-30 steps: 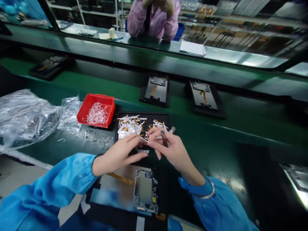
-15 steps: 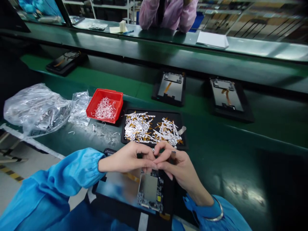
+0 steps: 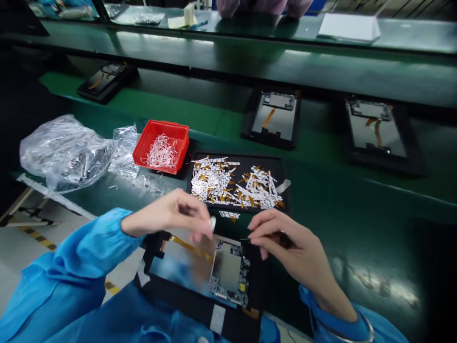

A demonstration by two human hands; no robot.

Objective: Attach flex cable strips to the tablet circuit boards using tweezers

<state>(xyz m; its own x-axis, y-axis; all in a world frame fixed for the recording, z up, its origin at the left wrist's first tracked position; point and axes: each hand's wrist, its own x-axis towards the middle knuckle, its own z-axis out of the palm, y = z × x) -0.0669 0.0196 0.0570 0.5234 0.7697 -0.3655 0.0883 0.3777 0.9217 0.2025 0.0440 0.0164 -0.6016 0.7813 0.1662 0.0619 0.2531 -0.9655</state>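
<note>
My left hand (image 3: 178, 214) is closed in a pinch on a small white strip (image 3: 213, 224), above an opened tablet (image 3: 171, 262). Apart from it to the right, my right hand (image 3: 285, 238) pinches a thin dark sliver (image 3: 244, 239), seen nearly edge-on. The tablet lies in a black holder, with a circuit board (image 3: 228, 269) on its right part and an orange ribbon cable (image 3: 191, 247) across its back. Just beyond the hands, one white strip with an orange tail (image 3: 229, 215) lies in front of a black tray (image 3: 246, 163) of similar strips.
A red bin (image 3: 143, 159) holds curled white scraps. Left of it lie clear plastic bags (image 3: 67, 152). Further back, more open tablets (image 3: 276, 116) sit in black holders on the green belt. Across the bench a person's pink sleeves (image 3: 262, 7) show.
My hands were together over the board and have moved apart, left hand leftward, right hand rightward. A white strip now shows in my left fingers. The view has tilted down.
</note>
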